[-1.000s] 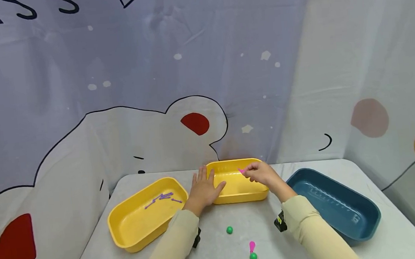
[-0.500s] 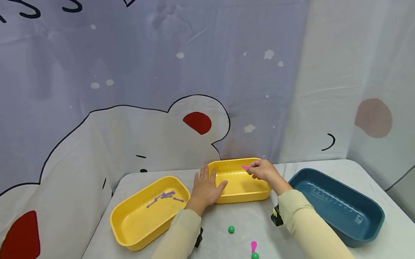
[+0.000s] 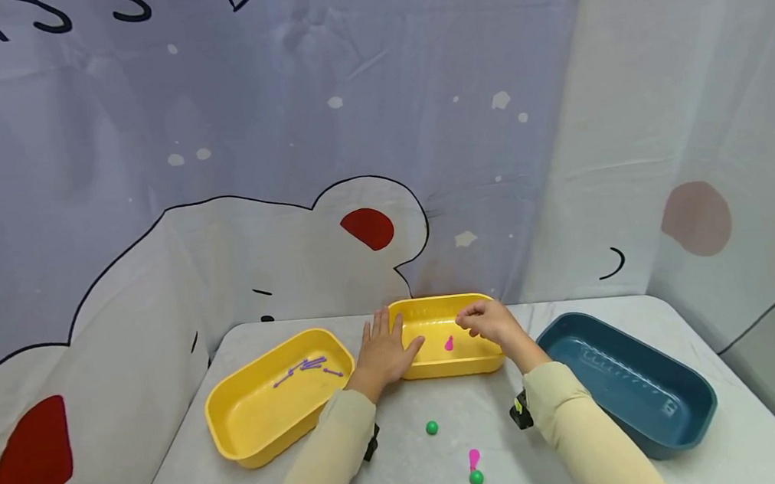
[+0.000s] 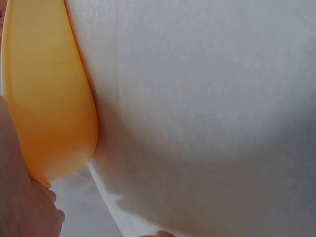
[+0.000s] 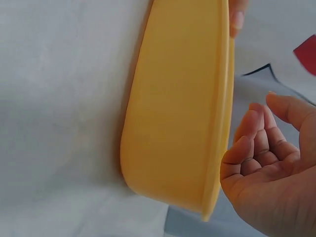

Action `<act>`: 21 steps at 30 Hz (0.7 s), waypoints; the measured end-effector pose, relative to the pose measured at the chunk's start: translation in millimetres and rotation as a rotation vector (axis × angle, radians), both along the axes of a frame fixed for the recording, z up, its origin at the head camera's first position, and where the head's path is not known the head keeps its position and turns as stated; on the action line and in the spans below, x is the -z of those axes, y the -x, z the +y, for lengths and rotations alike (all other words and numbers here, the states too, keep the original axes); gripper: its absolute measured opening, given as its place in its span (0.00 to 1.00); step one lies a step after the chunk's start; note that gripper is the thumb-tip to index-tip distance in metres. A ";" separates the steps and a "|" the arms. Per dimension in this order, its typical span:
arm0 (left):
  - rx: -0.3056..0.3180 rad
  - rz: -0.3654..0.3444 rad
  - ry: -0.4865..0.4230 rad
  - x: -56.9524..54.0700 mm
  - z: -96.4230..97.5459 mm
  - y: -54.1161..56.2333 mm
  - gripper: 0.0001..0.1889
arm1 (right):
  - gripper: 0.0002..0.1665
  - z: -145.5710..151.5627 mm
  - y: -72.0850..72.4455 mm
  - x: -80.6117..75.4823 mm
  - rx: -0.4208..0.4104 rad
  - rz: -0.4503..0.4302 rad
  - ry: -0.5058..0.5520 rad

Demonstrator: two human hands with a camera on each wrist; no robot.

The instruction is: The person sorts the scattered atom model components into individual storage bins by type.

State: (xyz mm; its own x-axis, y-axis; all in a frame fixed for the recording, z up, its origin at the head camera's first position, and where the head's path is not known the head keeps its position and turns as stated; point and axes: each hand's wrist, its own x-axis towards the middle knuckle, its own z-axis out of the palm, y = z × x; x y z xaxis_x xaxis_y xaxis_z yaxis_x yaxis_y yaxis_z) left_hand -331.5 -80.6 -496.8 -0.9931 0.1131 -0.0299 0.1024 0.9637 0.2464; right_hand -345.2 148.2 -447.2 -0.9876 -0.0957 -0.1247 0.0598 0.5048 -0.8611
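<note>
In the head view my left hand (image 3: 384, 356) lies with spread fingers on the left rim of the middle yellow tray (image 3: 448, 369). That tray's outer wall (image 4: 54, 98) fills the left of the left wrist view. My right hand (image 3: 490, 322) is over the tray's right side, fingers loosely bent. The right wrist view shows nothing between the thumb and fingertips of the right hand (image 5: 271, 163). A small pink teardrop-shaped piece (image 3: 449, 343) lies inside the tray, below and left of the right hand.
A second yellow tray (image 3: 252, 431) at the left holds several thin purple sticks (image 3: 311, 364). A blue tray (image 3: 635, 382) stands at the right. Nearer on the table are a green ball (image 3: 432, 427), another pink piece (image 3: 474, 458) and a second green ball (image 3: 477, 479).
The right hand has let go of the pink piece, which has dropped from its fingertips onto the floor of the middle yellow tray. The left hand has stayed on the rim.
</note>
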 end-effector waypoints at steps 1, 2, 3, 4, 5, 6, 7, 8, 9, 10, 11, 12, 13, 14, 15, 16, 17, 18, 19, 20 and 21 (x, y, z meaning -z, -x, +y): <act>0.002 0.000 -0.001 0.0 0.0 0.0 0.45 | 0.11 -0.3 -2.7 -0.9 -0.008 0.004 0.000; 0.003 0.000 -0.002 0.3 -0.1 0.2 0.45 | 0.11 -0.7 -5.8 -1.9 -0.016 0.007 0.003; 0.004 -0.001 0.001 0.3 -0.1 0.2 0.45 | 0.10 -1.0 -8.7 -2.7 -0.027 0.011 0.006; 0.004 -0.001 0.005 0.3 -0.1 0.2 0.45 | 0.10 -1.6 -12.1 -3.9 -0.033 0.009 0.015; 0.005 -0.003 0.006 0.2 -0.2 0.3 0.45 | 0.10 -2.2 -15.5 -5.0 -0.041 0.008 0.022; 0.005 -0.002 0.004 0.2 -0.2 0.2 0.45 | 0.10 -2.6 -18.8 -5.8 -0.051 0.007 0.026; 0.004 -0.003 0.007 -0.2 -0.5 0.2 0.45 | 0.10 -3.4 -22.0 -6.7 -0.057 0.005 0.031; 0.005 -0.004 0.006 -0.6 -0.7 0.0 0.45 | 0.10 -4.1 -24.9 -7.4 -0.064 0.008 0.033; 0.006 -0.004 0.006 -1.2 -0.8 -0.4 0.45 | 0.10 -4.8 -27.9 -7.8 -0.073 0.012 0.034; 0.006 -0.004 0.003 -1.6 -1.1 -0.6 0.45 | 0.10 -5.5 -30.9 -8.3 -0.081 0.017 0.027; 0.007 -0.004 -0.001 -1.9 -1.3 -0.9 0.45 | 0.10 -6.0 -34.0 -8.8 -0.091 0.024 0.020; 0.008 -0.003 -0.002 -2.1 -1.6 -1.1 0.45 | 0.10 -6.4 -37.0 -8.7 -0.102 0.030 0.020; 0.009 -0.002 0.000 -2.2 -1.8 -1.1 0.45 | 0.10 -6.7 -39.8 -8.7 -0.112 0.034 0.021; 0.010 0.000 -0.003 -2.2 -2.0 -1.2 0.45 | 0.10 -7.0 -42.7 -8.5 -0.122 0.037 0.020; 0.011 0.003 -0.001 -1.9 -2.2 -1.0 0.45 | 0.10 -7.1 -45.6 -8.3 -0.132 0.040 0.020; 0.011 0.005 -0.002 -1.6 -2.3 -0.8 0.45 | 0.09 -6.9 -48.5 -7.9 -0.141 0.044 0.019; 0.012 0.006 -0.003 -1.2 -2.2 -0.4 0.45 | 0.10 -6.6 -51.4 -7.5 -0.150 0.045 0.024; 0.013 0.009 -0.004 -0.8 -2.4 -0.2 0.45 | 0.11 -5.7 -54.6 -7.0 -0.159 0.047 0.026; 0.012 0.010 -0.006 -0.5 -2.3 0.0 0.45 | 0.11 -4.9 -58.0 -7.0 -0.165 0.048 0.024; 0.012 0.011 -0.009 -0.5 -2.1 0.0 0.45 | 0.12 -3.8 -61.5 -6.5 -0.168 0.048 0.022; 0.012 0.011 -0.010 -0.4 -1.8 0.2 0.45 | 0.12 -2.5 -64.7 -6.1 -0.174 0.049 0.018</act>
State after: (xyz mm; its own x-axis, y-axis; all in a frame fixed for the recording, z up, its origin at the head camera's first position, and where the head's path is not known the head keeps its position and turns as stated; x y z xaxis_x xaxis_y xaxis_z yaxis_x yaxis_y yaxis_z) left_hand -331.6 -82.4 -496.4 -0.9920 0.1248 -0.0182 0.1161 0.9599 0.2550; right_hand -280.5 145.7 -441.1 -0.9608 -0.2672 -0.0737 -0.0692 0.4888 -0.8697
